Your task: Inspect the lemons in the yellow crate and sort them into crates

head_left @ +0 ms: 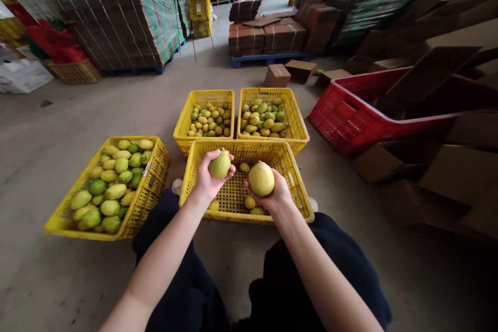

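My left hand (208, 176) is wrapped round a green-yellow fruit (220, 164). A larger pale yellow fruit (261, 179) rests in my right hand (278, 192), its fingers curled round the side and underneath. Both hands are held apart from each other above the near yellow crate (299, 194), which has a few small yellow fruits (249, 202) on its slatted bottom.
Two yellow crates with fruit, one at back left (177, 129) and one at back right (301, 132), adjoin the near crate. A fuller yellow crate (148, 197) stands left. To the right are a red crate (346, 114) and cardboard boxes (451, 166).
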Motion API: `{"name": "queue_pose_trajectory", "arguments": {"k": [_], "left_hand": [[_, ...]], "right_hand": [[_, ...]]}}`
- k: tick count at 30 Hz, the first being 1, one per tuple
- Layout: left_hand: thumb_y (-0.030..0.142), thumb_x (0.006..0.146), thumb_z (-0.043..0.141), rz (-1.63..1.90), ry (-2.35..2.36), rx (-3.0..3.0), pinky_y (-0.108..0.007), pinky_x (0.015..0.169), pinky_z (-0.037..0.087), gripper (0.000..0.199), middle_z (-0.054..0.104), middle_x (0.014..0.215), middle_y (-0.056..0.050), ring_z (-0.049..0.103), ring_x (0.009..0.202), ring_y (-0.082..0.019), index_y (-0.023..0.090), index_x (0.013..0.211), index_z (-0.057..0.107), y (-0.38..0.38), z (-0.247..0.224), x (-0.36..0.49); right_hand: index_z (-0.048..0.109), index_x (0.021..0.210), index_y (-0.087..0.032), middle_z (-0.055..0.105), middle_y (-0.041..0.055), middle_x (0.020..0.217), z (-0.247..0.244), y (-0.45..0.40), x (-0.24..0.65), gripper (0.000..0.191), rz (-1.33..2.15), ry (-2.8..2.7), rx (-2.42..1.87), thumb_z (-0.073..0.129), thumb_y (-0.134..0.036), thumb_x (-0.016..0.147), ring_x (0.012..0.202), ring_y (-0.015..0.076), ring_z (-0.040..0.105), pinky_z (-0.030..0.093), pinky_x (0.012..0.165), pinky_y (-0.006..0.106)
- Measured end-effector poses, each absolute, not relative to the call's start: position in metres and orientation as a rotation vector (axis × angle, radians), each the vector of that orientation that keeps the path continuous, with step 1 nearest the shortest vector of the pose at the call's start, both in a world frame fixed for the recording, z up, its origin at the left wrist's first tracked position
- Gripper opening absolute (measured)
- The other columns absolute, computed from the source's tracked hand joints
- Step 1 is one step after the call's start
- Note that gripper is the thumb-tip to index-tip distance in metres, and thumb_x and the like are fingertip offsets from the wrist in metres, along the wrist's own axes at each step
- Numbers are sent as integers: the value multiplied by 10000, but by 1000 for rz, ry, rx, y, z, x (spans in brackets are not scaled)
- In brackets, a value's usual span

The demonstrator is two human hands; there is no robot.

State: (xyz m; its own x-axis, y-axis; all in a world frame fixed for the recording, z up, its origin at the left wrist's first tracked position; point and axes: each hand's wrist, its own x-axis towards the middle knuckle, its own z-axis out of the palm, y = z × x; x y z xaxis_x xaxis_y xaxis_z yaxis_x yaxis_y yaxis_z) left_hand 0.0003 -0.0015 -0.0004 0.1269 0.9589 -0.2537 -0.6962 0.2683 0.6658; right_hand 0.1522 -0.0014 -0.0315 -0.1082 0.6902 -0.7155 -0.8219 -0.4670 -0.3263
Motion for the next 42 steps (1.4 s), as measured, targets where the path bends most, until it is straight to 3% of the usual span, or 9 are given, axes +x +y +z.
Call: {"name": "queue_pose_trajectory", "arguments": {"k": [9,13,17,23,29,32,37,42], "left_hand": [[297,718,555,1219,574,338,-172,433,400,167,584,699,-13,518,498,-71,144,783,573,-5,3,-3],[321,774,530,1254,531,22,-195,554,471,175,583,705,-25,557,610,-97,149,785,561,0,-2,-5],[308,802,540,1307,572,-133,-213,562,483,148,610,724,-33,570,624,-112,162,781,558,6,-10,-3],[189,910,384,1261,579,-199,-259,709,566,226,655,778,-59,653,807,-155,133,907,602,9,-10,3],[200,820,600,1381,720,-87,-263,719,572,31,664,812,-2,643,739,-121,178,842,599,8,-9,4],[198,824,592,1359,712,-96,-256,705,571,25,665,794,-3,642,727,-120,173,826,590,9,-8,3],[257,913,397,1167,732,-85,-289,669,579,264,651,728,-70,649,713,-158,114,900,619,6,-7,5],[238,862,447,1103,648,52,-301,704,579,279,669,832,-102,665,815,-190,122,1041,626,3,-6,6]], "right_hand": [[556,766,-192,627,67,608,-22,-3,149,264,1819,181,-1102,336,-297,866,562,198,611,521,478,324],[553,841,-219,632,44,626,-30,-2,149,247,1717,185,-1079,316,-285,855,600,209,624,539,491,348],[527,823,-253,613,-10,595,-35,0,152,164,1622,191,-1087,371,-300,840,547,182,600,543,502,345],[542,802,-228,631,22,595,-37,2,151,200,1713,196,-1097,351,-262,850,529,195,601,509,457,319],[556,832,-242,632,-5,618,-39,3,150,183,1681,189,-1066,377,-205,846,543,167,598,521,481,302],[538,808,-248,622,-11,609,-35,1,151,177,1644,221,-1108,366,-247,851,547,172,595,531,492,322],[551,835,-212,628,43,635,-28,0,149,226,1735,196,-1138,337,-281,855,595,196,619,537,502,333],[551,887,-202,653,51,697,-31,-1,148,164,1749,78,-1001,439,-312,840,667,208,648,561,552,351]]}}
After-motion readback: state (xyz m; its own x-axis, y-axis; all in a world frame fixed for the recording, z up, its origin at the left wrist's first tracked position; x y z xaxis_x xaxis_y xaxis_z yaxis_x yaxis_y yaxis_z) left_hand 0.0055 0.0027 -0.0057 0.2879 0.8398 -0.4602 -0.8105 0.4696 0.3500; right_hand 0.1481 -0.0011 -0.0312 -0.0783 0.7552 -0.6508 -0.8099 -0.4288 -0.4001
